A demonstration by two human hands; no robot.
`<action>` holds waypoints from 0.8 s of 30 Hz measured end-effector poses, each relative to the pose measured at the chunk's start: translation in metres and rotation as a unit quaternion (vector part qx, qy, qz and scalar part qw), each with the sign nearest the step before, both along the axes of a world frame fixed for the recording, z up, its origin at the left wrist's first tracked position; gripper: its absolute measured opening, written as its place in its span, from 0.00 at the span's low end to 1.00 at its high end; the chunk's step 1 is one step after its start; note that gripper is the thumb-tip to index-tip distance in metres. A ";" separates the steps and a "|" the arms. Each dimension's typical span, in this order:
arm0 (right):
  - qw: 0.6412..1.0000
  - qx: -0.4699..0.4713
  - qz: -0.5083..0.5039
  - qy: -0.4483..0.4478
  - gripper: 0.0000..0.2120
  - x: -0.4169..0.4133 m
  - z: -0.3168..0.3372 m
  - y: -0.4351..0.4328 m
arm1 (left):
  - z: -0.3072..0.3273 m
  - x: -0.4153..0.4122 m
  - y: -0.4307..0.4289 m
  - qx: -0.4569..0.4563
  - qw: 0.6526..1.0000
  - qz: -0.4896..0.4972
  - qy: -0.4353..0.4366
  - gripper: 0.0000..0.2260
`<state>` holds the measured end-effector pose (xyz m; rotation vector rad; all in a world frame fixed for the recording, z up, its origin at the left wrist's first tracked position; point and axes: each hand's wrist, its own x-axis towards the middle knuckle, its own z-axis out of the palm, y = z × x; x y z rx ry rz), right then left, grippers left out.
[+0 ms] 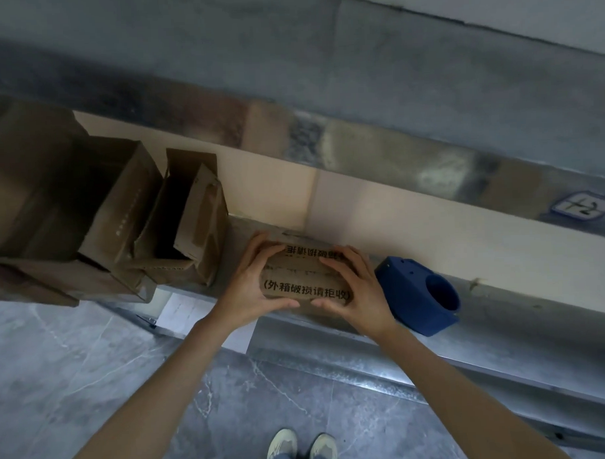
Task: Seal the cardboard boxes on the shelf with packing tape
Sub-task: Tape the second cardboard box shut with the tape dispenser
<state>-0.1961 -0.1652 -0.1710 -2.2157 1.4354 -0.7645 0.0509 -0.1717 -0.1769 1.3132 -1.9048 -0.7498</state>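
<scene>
**Q:** What do your hands hold?

**A:** Your left hand and right hand each clasp one end of the printed cardboard box. The fingers curl over its far edge and the thumbs press its near edge. Both grips are narrow and closed on the carton. The box rests on the shelf, between your palms.

**Q:** How does the box lie within that grip?

**A:** Its long axis runs from one palm to the other. The flap seam follows the same line, between the two rows of printed characters. Whether tape already covers the seam cannot be told.

**Q:** Where is the tool?

**A:** The blue tape dispenser, judged so by its shape, lies on the shelf just outside your right hand and apart from the box. That makes the right hand the nearer one. A likely next move is to free the right hand for the dispenser while the left steadies the box. The tape would then be drawn along the seam, palm to palm.

**Q:** And beyond the left hand?

**A:** Open cartons stand there with their flaps raised, probably unsealed.
</scene>
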 end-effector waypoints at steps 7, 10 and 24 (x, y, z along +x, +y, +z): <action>0.998 -0.009 -0.065 0.007 0.42 -0.009 0.011 0.022 | 0.003 0.003 0.018 -0.030 0.997 0.066 -0.029 0.42; 0.993 0.013 -0.115 -0.006 0.39 -0.008 0.008 0.037 | -0.003 0.006 0.027 0.022 0.996 0.091 0.005 0.43; 0.983 0.085 -0.141 -0.078 0.41 0.006 0.043 0.055 | 0.039 0.003 0.044 0.026 0.990 0.123 0.063 0.36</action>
